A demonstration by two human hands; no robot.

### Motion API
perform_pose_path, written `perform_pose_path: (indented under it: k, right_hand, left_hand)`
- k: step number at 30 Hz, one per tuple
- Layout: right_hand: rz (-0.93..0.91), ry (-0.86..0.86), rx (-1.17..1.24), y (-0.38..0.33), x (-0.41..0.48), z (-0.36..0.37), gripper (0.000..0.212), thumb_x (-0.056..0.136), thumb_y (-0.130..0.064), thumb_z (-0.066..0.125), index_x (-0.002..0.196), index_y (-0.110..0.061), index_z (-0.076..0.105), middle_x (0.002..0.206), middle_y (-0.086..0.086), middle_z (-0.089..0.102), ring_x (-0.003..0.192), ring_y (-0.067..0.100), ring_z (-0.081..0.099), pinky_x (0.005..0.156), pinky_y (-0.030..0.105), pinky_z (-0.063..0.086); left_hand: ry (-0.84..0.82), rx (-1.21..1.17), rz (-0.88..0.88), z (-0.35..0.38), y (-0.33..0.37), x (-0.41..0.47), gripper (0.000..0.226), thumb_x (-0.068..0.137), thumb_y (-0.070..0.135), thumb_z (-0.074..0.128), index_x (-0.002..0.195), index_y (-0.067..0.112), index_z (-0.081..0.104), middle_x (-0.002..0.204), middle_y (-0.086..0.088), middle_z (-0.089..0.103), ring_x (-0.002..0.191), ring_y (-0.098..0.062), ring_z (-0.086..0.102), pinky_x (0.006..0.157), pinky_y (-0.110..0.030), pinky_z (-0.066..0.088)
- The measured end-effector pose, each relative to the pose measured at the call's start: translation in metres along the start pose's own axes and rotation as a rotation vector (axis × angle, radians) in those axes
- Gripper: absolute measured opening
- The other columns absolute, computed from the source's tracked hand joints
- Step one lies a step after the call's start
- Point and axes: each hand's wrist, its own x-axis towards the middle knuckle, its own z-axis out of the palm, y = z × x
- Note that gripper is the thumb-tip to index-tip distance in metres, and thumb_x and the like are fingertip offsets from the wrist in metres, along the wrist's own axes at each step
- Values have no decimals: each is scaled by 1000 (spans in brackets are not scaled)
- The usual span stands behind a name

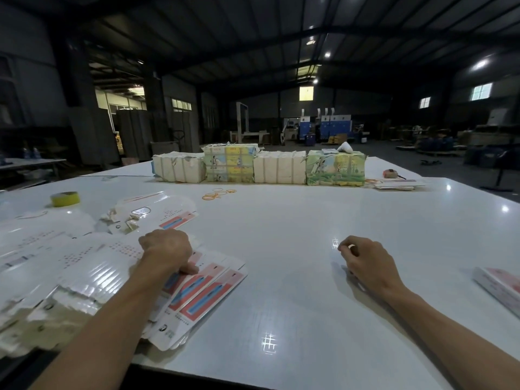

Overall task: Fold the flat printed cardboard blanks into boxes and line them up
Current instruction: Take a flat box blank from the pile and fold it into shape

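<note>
A fanned pile of flat printed cardboard blanks (202, 291), white with pink and blue bands, lies at the table's near left. My left hand (168, 249) rests on top of this pile, fingers curled down and thumb pressing a blank's edge. My right hand (363, 260) sits on the bare white table (281, 249) to the right, fingers loosely curled and holding nothing. A folded pink-and-white box (501, 285) lies at the right edge. More loose blanks (157, 212) lie further back on the left.
Bundled stacks of printed cardboard (259, 167) stand in a row at the table's far side. Rubber bands (216, 193) lie in front of them. A yellow tape roll (65, 199) sits at far left. A small red object (389, 173) lies far right.
</note>
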Motion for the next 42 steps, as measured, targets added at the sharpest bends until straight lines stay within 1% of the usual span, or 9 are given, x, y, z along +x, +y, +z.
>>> perform_pose_path:
  k: [3, 7, 10, 15, 22, 25, 28, 33, 42]
  right_hand:
    - [-2, -6, 2, 0, 0, 0, 19, 100, -23, 58, 92, -28, 74, 72, -18, 69, 69, 3, 65, 63, 29, 45]
    - [-1, -20, 5, 0, 2, 1, 19, 100, -23, 58, 91, -29, 73, 70, -17, 68, 69, 3, 64, 62, 28, 43]
    - [-5, -25, 6, 1, 2, 2, 19, 100, -22, 58, 90, -28, 73, 66, -17, 65, 70, 4, 63, 62, 28, 42]
    - [-46, 3, 36, 0, 2, 1, 19, 100, -20, 58, 92, -27, 74, 63, -16, 65, 63, 6, 63, 62, 29, 47]
    - [-255, 241, 201, -13, 2, -8, 17, 102, -10, 63, 113, -20, 72, 71, -9, 67, 62, 11, 64, 62, 31, 55]
    - [-321, 285, 272, -18, 1, -12, 25, 105, -21, 59, 129, -17, 65, 93, -7, 66, 79, 10, 66, 69, 17, 55]
    - [-338, 221, 223, -19, 2, -14, 41, 104, -39, 50, 138, -19, 61, 115, -3, 57, 101, 10, 60, 81, 19, 56]
    - [-294, 123, 77, -19, 0, -13, 46, 103, -44, 52, 139, -20, 66, 126, -5, 46, 122, 7, 45, 91, 27, 51]
    - [-215, 70, 320, -31, 6, -17, 12, 101, -20, 68, 103, -8, 69, 125, -2, 53, 118, 14, 54, 82, 18, 59]
  left_hand:
    - [-102, -159, 29, -5, -10, 4, 86, 74, 62, 86, 138, 14, 54, 119, -3, 68, 110, -20, 64, 104, -40, 52]
    - [-90, -441, 30, -4, -13, 10, 115, 75, 36, 94, 158, 7, 20, 119, -11, 67, 99, -23, 72, 93, -43, 61]
    - [3, -388, 110, -4, -9, 16, 67, 80, 37, 90, 132, 15, 53, 98, -1, 68, 81, -15, 73, 68, -29, 59]
    - [-8, -658, 353, -22, 14, 20, 31, 82, 47, 86, 103, 32, 69, 75, 5, 77, 63, -13, 77, 54, -27, 56]
    - [-648, -1284, 806, -31, 118, -3, 37, 105, 36, 59, 137, 16, 54, 121, -4, 78, 76, -14, 74, 64, -28, 60]
    - [-736, -1412, 836, -13, 164, -16, 38, 106, 35, 59, 139, 18, 54, 122, -8, 77, 86, -19, 77, 73, -33, 63]
    - [-893, -1598, 841, 6, 194, -30, 45, 103, 41, 64, 140, 18, 51, 121, -18, 75, 105, -40, 76, 81, -46, 64]
    - [-914, -1713, 862, 31, 206, -38, 72, 96, 77, 46, 135, 19, 62, 116, -20, 75, 100, -39, 76, 82, -43, 62]
    - [-882, -1723, 874, 32, 198, -46, 76, 96, 76, 29, 129, 20, 67, 115, -16, 77, 96, -38, 78, 73, -38, 63]
